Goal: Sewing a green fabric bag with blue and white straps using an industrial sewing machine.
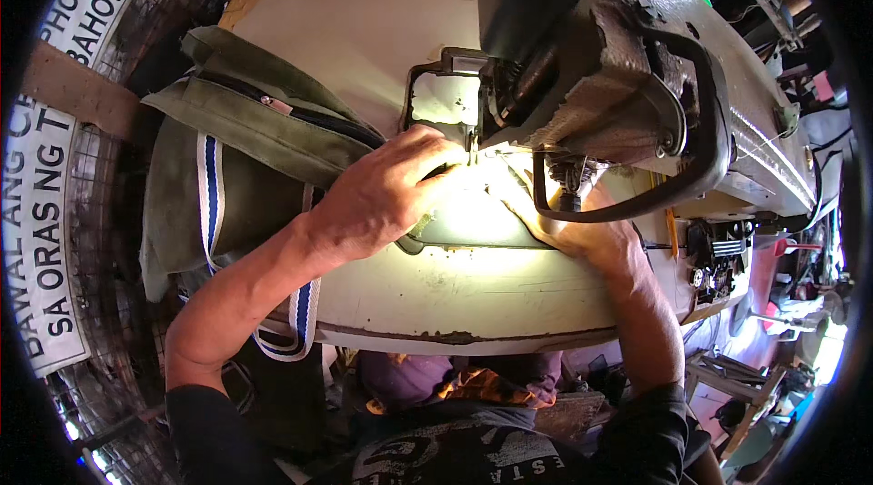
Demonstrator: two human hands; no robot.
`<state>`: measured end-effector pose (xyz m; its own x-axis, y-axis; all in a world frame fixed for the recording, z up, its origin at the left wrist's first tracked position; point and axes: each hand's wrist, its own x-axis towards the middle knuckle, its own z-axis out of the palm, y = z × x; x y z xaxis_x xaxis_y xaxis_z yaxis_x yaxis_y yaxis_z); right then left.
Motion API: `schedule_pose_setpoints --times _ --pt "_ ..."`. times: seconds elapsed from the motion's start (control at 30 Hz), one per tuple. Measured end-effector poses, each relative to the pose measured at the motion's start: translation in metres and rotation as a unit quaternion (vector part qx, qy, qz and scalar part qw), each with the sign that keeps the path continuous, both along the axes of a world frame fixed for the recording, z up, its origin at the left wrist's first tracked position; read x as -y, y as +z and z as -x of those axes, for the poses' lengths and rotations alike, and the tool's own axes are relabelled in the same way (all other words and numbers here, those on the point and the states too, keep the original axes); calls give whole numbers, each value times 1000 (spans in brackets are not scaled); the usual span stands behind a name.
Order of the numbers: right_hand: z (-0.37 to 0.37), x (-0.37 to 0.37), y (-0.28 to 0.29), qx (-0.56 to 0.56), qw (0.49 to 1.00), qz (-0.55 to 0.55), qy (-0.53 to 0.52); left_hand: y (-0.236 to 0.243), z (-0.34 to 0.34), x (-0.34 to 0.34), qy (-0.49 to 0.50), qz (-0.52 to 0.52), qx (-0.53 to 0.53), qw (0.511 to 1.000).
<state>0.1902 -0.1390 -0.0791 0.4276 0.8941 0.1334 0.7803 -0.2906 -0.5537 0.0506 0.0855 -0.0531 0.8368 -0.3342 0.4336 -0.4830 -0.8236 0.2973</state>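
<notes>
A green canvas bag (264, 135) with a dark zipper and blue-and-white striped webbing (211, 199) lies to the left of a sewing machine (591, 76). My left hand (396, 180) rests at the bag's right end, its fingers closed on the cloth beside the needle area (473, 144). On the other side, my right hand (577, 221) reaches toward the same spot, partly hidden behind the machine's black loop-shaped bar (637, 203). Glare from a lamp washes out the fingertips and whatever lies between the hands. Whether the right fingers hold anything cannot be made out.
The pale worktable (382, 299) has a worn, chipped front edge. The machine's arm fills the upper right. A dark mechanical part (714, 253) sits at the table's right end. Wire mesh with white signs (55, 230) stands at the left, and clutter crowds the right.
</notes>
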Motion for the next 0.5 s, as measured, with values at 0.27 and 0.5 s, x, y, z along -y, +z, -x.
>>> schedule_pose_setpoints --times 0.27,0.5 --pt "-3 2 -8 51 998 -31 12 7 1 -4 -16 15 -36 999" --pt "-12 5 -17 157 985 30 59 1 -4 3 -11 16 -14 1000"
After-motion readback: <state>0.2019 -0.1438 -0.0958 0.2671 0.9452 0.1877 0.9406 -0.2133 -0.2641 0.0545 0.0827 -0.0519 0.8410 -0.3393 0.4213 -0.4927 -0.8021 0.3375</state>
